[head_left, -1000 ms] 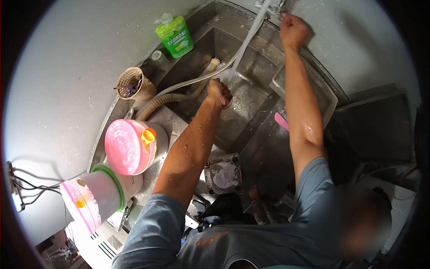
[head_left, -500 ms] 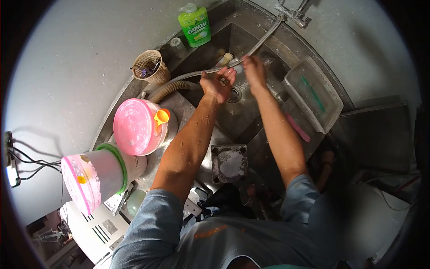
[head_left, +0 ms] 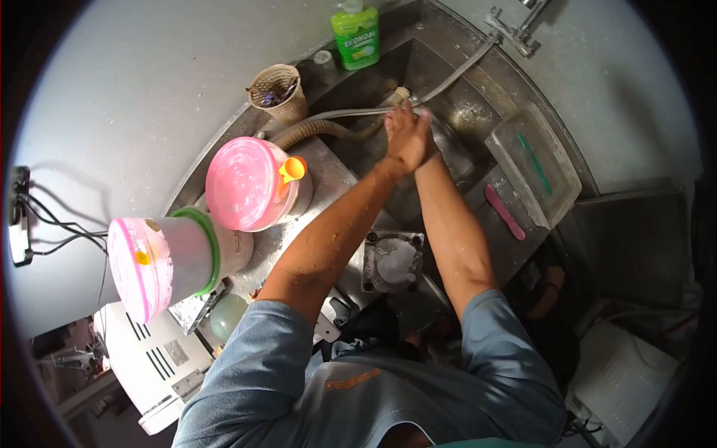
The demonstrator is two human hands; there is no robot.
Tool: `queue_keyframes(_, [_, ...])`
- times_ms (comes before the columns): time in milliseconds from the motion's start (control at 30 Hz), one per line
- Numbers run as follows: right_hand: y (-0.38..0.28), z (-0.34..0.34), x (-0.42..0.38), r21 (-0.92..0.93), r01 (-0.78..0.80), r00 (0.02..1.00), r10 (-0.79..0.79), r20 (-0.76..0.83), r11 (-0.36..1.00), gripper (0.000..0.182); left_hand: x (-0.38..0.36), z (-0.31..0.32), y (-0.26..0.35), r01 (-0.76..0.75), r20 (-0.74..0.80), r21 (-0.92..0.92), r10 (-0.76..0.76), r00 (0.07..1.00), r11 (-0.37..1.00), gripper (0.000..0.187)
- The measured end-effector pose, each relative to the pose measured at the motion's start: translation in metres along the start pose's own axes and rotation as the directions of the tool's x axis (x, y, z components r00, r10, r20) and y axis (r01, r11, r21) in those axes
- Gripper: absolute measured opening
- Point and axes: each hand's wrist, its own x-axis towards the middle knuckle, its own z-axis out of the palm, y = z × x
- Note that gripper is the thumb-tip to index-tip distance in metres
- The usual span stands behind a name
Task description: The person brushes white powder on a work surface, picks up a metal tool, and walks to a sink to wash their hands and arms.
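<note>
Both hands meet over the steel sink (head_left: 448, 89); left hand (head_left: 403, 138) lies flat over right hand (head_left: 427, 145), palms pressed together, apparently to rub under the hose end (head_left: 402, 95), which sits touching the fingertips on the far side; cannot tell if anything is caught between the palms; green soap bottle (head_left: 355, 33) far on the ledge, clear tray (head_left: 534, 164) right, pink-lidded jug (head_left: 250, 187) left.

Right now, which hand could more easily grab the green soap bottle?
Probably the left hand. Both hands are pressed together over the sink, and the soap bottle stands on the rim to their left. The right hand would have to cross over the left.
</note>
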Motion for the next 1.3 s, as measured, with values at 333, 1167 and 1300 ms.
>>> queue_keyframes(333, [-0.030, -0.014, 0.072, -0.699, -0.543, 0.701, -0.208, -0.682, 0.465, 0.030, -0.082, -0.070, 0.118, -0.698, 0.364, -0.231, 0.726, 0.584, 0.677, 0.041])
queue_keyframes(1167, [-0.074, -0.045, 0.047, -0.997, -0.017, 0.587, 0.806, -0.072, -0.077, 0.022, -0.085, -0.261, 0.162, -0.567, 0.291, 0.254, 0.497, 0.818, 0.784, 0.026])
queue_keyframes(1300, [-0.082, -0.040, 0.073, -0.845, -0.517, 0.514, 0.740, -0.435, -0.138, 0.023, -0.125, -0.305, 0.172, -0.513, 0.263, 0.282, 0.449, 0.854, 0.810, 0.026])
